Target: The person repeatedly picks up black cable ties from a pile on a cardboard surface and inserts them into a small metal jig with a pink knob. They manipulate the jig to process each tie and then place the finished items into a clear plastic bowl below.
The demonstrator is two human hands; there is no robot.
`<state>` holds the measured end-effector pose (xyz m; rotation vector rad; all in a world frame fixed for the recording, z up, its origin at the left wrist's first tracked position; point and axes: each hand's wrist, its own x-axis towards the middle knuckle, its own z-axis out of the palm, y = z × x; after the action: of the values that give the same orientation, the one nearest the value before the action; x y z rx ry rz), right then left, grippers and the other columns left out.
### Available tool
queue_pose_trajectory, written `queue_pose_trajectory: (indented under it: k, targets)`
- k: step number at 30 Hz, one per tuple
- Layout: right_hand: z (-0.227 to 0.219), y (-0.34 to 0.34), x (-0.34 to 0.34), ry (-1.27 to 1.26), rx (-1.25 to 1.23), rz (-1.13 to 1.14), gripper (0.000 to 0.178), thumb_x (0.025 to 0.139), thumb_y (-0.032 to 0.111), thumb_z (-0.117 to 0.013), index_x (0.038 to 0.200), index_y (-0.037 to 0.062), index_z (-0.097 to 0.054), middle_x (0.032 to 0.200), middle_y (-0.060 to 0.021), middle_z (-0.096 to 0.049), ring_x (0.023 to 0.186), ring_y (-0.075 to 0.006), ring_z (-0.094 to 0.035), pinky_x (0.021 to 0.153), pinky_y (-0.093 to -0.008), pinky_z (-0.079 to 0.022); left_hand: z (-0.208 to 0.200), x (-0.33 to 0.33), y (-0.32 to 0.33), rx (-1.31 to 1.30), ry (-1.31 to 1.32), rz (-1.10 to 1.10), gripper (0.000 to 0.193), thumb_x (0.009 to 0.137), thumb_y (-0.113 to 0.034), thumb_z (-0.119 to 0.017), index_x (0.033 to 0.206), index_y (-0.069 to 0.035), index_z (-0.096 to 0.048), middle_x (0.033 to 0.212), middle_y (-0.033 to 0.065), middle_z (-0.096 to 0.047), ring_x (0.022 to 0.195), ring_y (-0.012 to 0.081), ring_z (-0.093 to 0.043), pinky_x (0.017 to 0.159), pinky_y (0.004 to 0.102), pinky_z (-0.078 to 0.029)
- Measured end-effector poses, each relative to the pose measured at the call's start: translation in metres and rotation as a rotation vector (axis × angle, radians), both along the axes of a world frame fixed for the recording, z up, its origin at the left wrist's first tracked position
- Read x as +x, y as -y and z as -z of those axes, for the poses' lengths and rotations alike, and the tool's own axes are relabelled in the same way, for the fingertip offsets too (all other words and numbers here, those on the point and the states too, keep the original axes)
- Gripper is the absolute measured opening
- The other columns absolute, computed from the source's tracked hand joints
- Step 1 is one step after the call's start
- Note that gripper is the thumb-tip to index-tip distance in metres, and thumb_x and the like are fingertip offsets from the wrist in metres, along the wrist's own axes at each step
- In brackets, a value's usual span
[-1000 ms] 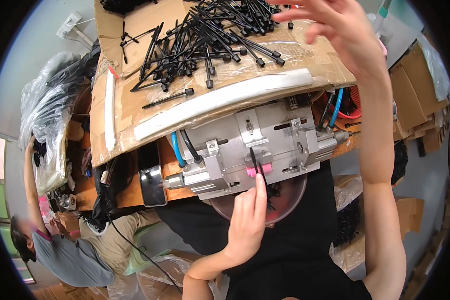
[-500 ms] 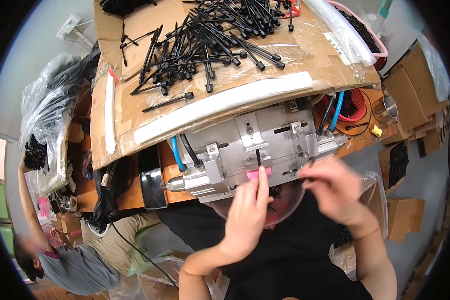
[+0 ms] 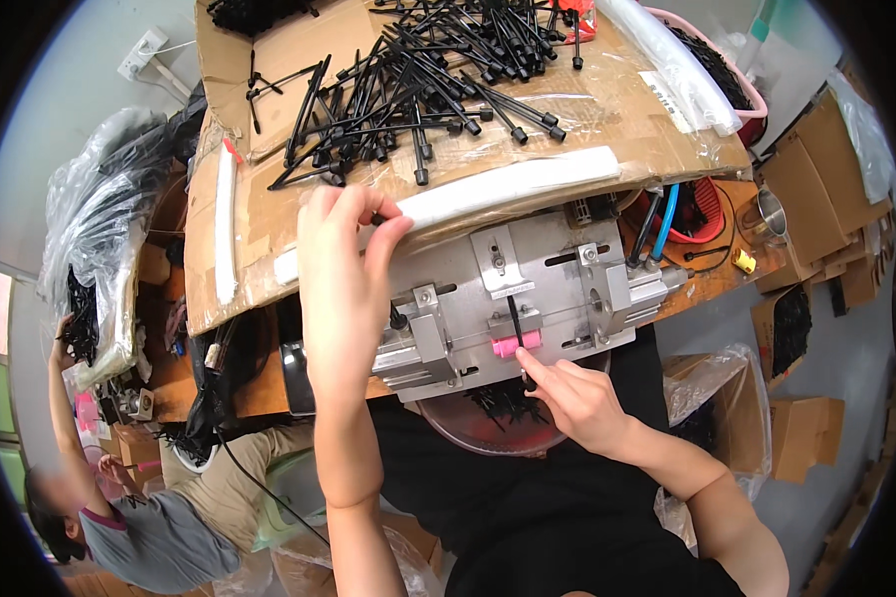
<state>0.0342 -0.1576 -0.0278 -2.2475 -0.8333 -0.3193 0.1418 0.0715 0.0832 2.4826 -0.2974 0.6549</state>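
Note:
My left hand [image 3: 343, 259] is over the front edge of the cardboard, thumb and fingers pinched on a thin black rod with a cap; most of the rod is hidden behind the hand. My right hand [image 3: 582, 403] is at the front of the metal fixture [image 3: 558, 289], its index fingertip against the pink block [image 3: 517, 343]. A small dark piece shows under its curled fingers, too hidden to name. Another black rod [image 3: 515, 316] lies in the fixture, running across the pink block.
A pile of black capped rods [image 3: 418, 90] covers the cardboard sheet [image 3: 657, 159], with a white strip [image 3: 518, 189] along its front. Below the fixture sits a bowl [image 3: 448, 423] holding black pieces. At the left, another person [image 3: 159, 527] reaches toward plastic-wrapped goods.
My left hand has gone from the pink block up to the cardboard and taken the lone black rod. My right hand has moved left and down to the pink block.

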Motion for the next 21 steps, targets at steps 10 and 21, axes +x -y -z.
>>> queue_pose_trajectory:
  k: [10,21]
  targets:
    - [-0.116,0.016,0.154,0.321,-0.07,0.408,0.028,0.083,0.022,-0.073,0.099,0.0039,-0.058,0.085,-0.0145,-0.065,0.076,-0.0326,-0.063,0.067,-0.044,-0.049,0.089,-0.139,0.074,-0.053,0.088,0.106,0.04,0.062,0.003,-0.079,0.1,-0.006,-0.073,0.093,0.0073,-0.057,0.088,0.0244,-0.054,0.073,0.0337,-0.047]
    - [-0.154,0.063,0.177,-0.434,0.359,-0.086,0.022,0.097,0.017,-0.058,0.111,0.0006,-0.063,0.081,0.0004,-0.062,0.073,-0.0053,-0.056,0.06,-0.0216,-0.045,0.105,-0.133,0.091,0.092,-0.07,0.089,0.059,0.078,0.0,-0.071,0.134,0.007,-0.052,0.095,0.0107,-0.056,0.088,0.0252,-0.054,0.078,0.0356,-0.048]
